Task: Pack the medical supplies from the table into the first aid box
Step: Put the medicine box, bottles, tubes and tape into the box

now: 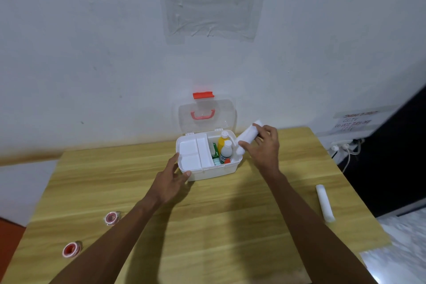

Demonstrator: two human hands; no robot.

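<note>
Right hand: fingers pinching white cylindrical gauze roll over open white plastic first aid box. Left hand: fingers spread, touching box's front-left corner.

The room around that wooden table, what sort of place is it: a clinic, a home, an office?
Probably a plain office or back room, not a clinic. A bare white wall, a taped notice that seems to mention CCTV, and a power strip with trailing cables. The wooden table is the only furniture clearly in view.

wall notice blurred, bottle labels unreadable
</note>
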